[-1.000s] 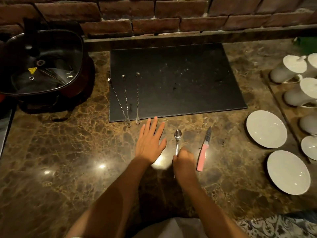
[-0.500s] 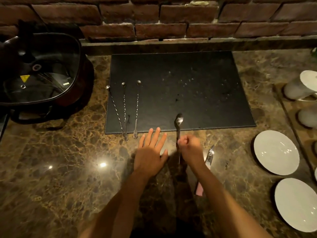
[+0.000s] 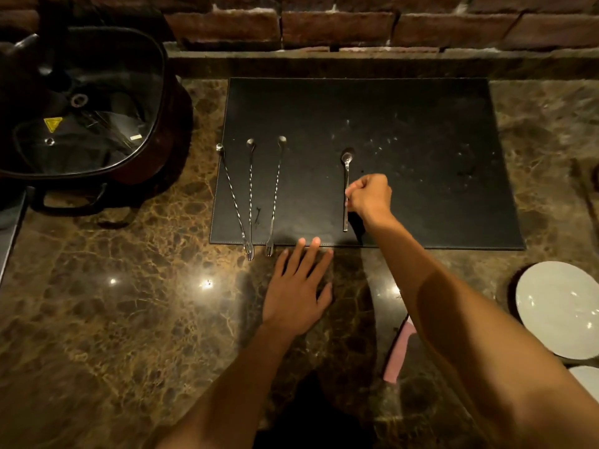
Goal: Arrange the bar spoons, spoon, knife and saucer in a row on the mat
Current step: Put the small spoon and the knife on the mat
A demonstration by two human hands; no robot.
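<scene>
A black mat (image 3: 421, 189) lies on the marble counter. Three twisted bar spoons (image 3: 250, 192) lie side by side on its left part, their fork ends past the front edge. My right hand (image 3: 369, 196) is closed on the handle of a steel spoon (image 3: 346, 170), which lies on the mat to the right of the bar spoons, bowl pointing away. My left hand (image 3: 298, 290) rests flat on the counter, fingers spread, fingertips at the mat's front edge. The pink-handled knife (image 3: 398, 354) lies on the counter, its blade hidden under my right forearm. A white saucer (image 3: 560, 312) sits at the right.
A lidded dark electric pot (image 3: 81, 108) stands at the back left. A second white saucer (image 3: 586, 379) shows at the lower right edge. A brick wall (image 3: 324, 24) runs behind the counter (image 3: 113, 319).
My right hand has carried the spoon from the counter forward onto the mat. The left hand stayed flat on the counter. The camera has moved closer and tilted.
</scene>
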